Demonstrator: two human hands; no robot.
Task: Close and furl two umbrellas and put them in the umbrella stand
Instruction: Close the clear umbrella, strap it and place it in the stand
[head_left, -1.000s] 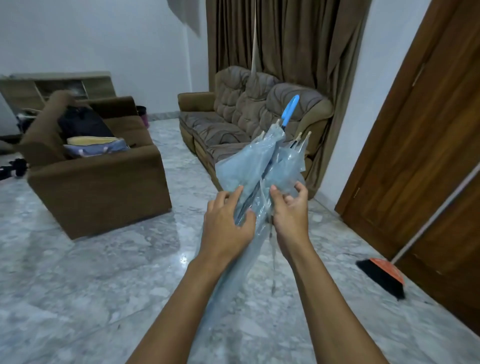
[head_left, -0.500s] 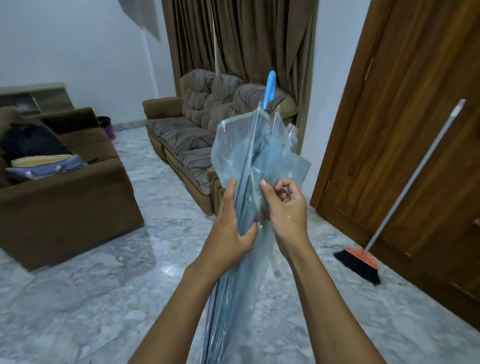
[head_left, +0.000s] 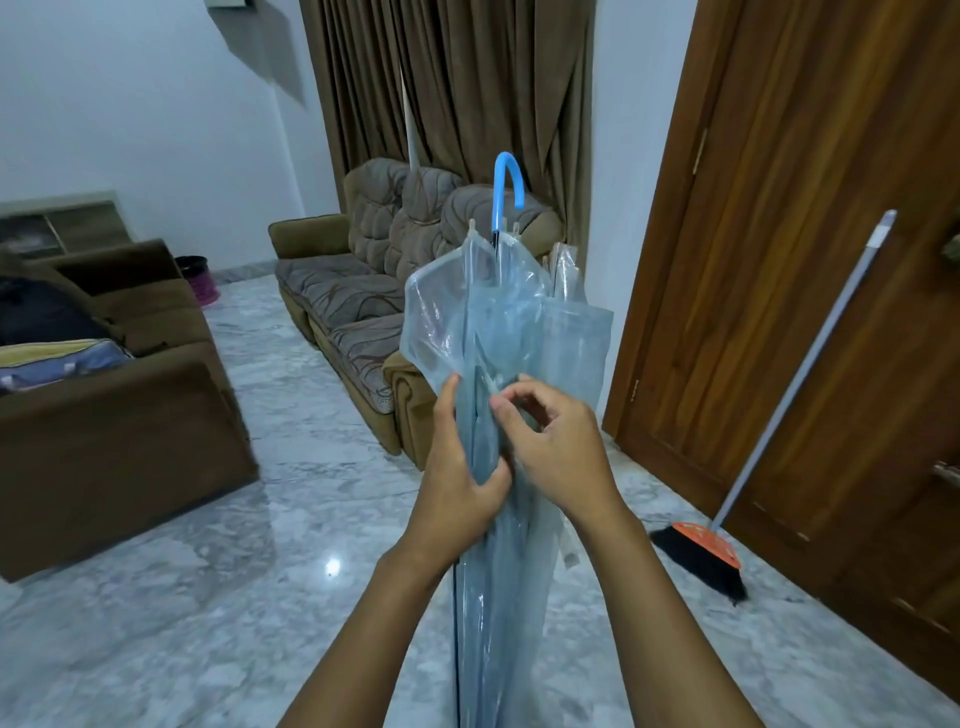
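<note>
Scene: A person stands on a grey marble floor in a living room, both bare forearms reaching forward.
Umbrella: A translucent pale-blue umbrella is collapsed and held nearly upright in front of the person, between the two hands. Its loose folds flare out above them.
Handle: The bright blue hooked handle points up, above the gathered canopy. The lower end runs out of the bottom of the frame.
Left hand: The left hand wraps around the bunched canopy at mid-length, thumb across the front, holding the folds together.
Right hand: The right hand is just beside the left, fingers curled, thumb and forefinger pinching at the plastic. What exactly they pinch cannot be told.
Behind: A patterned grey-brown sofa stands against brown curtains.
Left side: A brown armchair holds folded cloth and a dark bundle.
Right side: A broom with an orange head leans on a wooden door.
</note>
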